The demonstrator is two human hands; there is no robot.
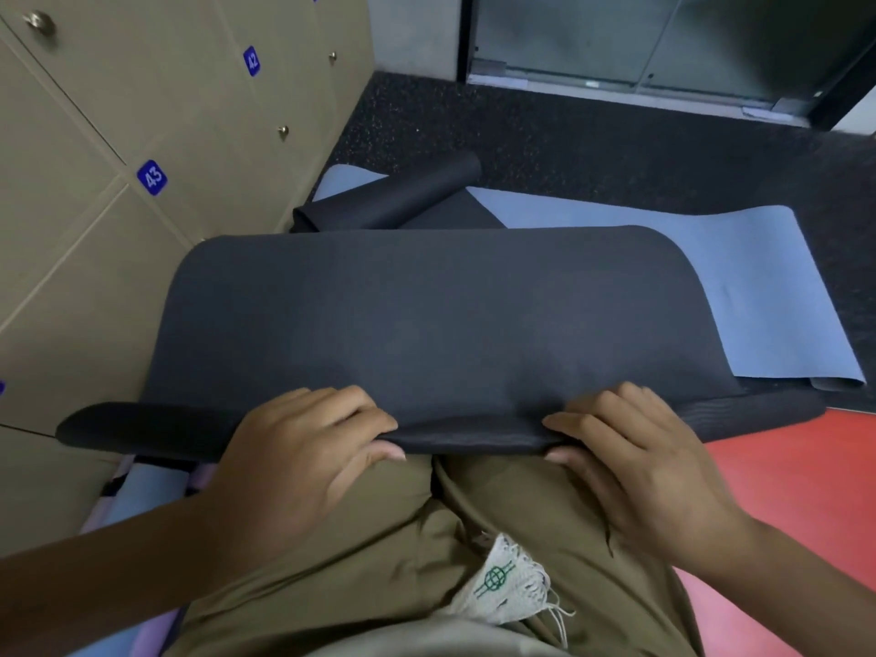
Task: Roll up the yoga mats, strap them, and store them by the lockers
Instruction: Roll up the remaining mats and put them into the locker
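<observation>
A dark grey yoga mat (417, 320) lies spread in front of my knees, its near edge curled into the start of a roll. My left hand (303, 448) grips that curled edge left of centre, fingers on top and thumb beneath. My right hand (635, 457) grips the same edge right of centre in the same way. A light blue mat (711, 277) lies flat beyond it on the right. Another dark mat (388, 192), partly rolled, lies farther off near the lockers.
Beige numbered lockers (142, 135) line the left side. A blue and purple rolled mat (151, 486) lies at my left knee. The floor is black speckled rubber (569, 144) ahead and red (796, 490) at right. A glass door (640, 40) stands at the back.
</observation>
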